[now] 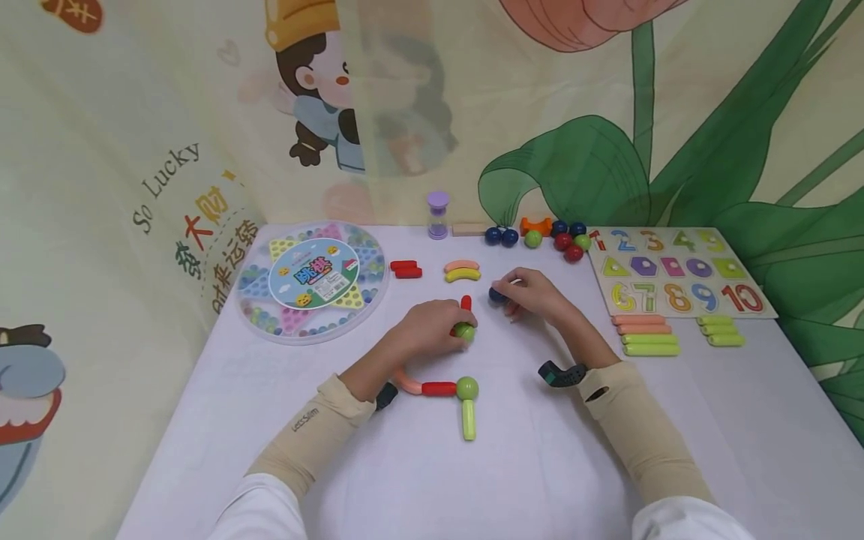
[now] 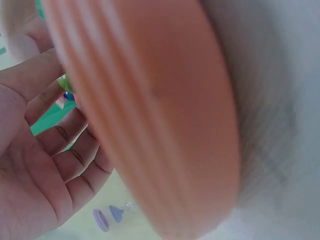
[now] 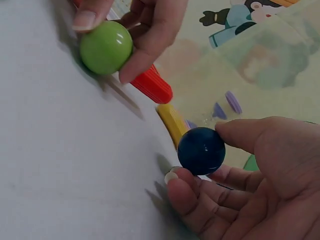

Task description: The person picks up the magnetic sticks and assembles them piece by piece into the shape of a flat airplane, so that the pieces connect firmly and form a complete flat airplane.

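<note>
At the centre of the head view we see the left hand (image 1: pixel 432 334) curled around a green ball (image 1: pixel 463 331) and a short red stick (image 1: pixel 466 303) that rises just behind the ball, both pinched between its fingertips on the white desk (image 1: pixel 540 450). Just right of it, the right hand (image 1: pixel 533 294) pinches a dark blue ball (image 1: pixel 497 295) between thumb and fingers, close above the desk; the right wrist view shows this ball (image 3: pixel 201 150) at lower centre, gripped at its sides. Below the left hand lies a joined chain: a curved pink stick (image 1: pixel 407 383), a red stick (image 1: pixel 439 388), a second green ball (image 1: pixel 467 388) and a lime stick (image 1: pixel 469 420) pointing down the frame. At the upper centre sit loose balls (image 1: pixel 563 238) and a purple sand timer (image 1: pixel 438 214). A round marble game box (image 1: pixel 312 279) lies at the left, a number puzzle board (image 1: pixel 678 270) at the right, with pink and green sticks (image 1: pixel 646 334) below it. The left wrist view is mostly filled by a blurred pink stick.
</note>
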Motion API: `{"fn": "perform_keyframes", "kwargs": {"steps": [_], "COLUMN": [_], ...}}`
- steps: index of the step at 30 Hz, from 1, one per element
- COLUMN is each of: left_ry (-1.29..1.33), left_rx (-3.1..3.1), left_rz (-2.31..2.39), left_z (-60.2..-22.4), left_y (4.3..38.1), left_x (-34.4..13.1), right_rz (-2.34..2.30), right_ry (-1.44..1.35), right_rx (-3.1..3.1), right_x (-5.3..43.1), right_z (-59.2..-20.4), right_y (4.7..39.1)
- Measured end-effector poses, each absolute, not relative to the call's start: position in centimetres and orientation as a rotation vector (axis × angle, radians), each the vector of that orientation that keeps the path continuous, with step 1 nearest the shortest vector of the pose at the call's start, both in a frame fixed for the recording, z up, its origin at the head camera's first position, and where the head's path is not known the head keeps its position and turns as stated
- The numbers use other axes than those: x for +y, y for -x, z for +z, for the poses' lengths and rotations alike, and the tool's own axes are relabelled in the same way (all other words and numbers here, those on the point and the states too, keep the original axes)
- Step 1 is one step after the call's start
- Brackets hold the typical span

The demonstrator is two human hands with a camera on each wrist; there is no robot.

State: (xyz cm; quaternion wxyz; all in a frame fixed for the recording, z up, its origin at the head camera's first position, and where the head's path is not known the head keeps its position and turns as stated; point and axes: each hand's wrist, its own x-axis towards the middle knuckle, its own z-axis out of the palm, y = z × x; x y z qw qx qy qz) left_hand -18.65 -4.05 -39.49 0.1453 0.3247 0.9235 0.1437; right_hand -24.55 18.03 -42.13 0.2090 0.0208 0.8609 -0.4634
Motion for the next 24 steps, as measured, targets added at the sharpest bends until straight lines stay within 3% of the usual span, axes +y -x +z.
{"fn": "perform_keyframes", "kwargs": {"steps": [24], "left_ry": [-0.942], "left_rx": [2.675], "left_rz": [0.448], "left_z": [-39.6], "left_y": [18.4], "left_x": [-4.0], "right_rz": [-1.617], "right_ry": [0.018], "right_rx": [2.311], "right_x": [13.4], "right_z": [-43.1], "right_y": [24.0]}}
